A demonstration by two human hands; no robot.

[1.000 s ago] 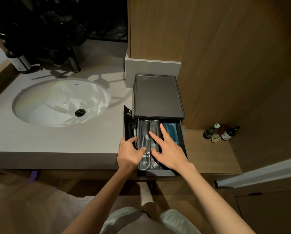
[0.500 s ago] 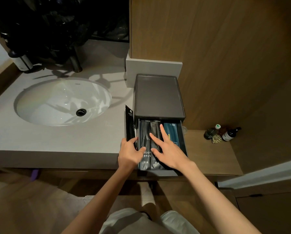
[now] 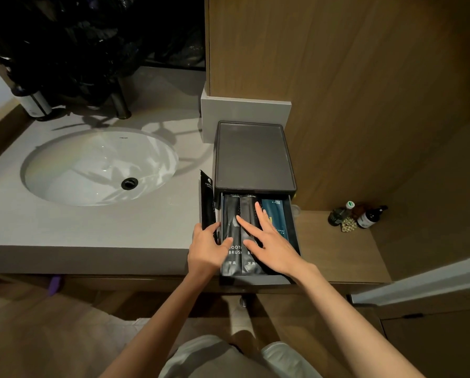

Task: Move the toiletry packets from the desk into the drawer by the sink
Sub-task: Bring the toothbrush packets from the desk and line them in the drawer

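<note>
A dark grey drawer box (image 3: 253,156) stands on the counter right of the sink, its drawer (image 3: 294,236) pulled out toward me. Inside lie two black toothbrush packets (image 3: 232,227) side by side and a blue packet (image 3: 276,216) at the right. My right hand (image 3: 269,241) rests flat with straight, spread fingers on the packets in the drawer. My left hand (image 3: 205,248) holds a black packet (image 3: 207,203) upright on its edge, just outside the drawer's left wall.
The white oval sink (image 3: 100,166) with a black drain fills the grey counter (image 3: 92,227) on the left, with a tap and a dispenser bottle (image 3: 34,103) behind it. Small bottles (image 3: 356,215) stand on the lower wooden shelf at the right. Wood panelling rises behind the box.
Almost nothing has moved. Both hands stay in the same places at the drawer; only the camera has shifted slightly.
</note>
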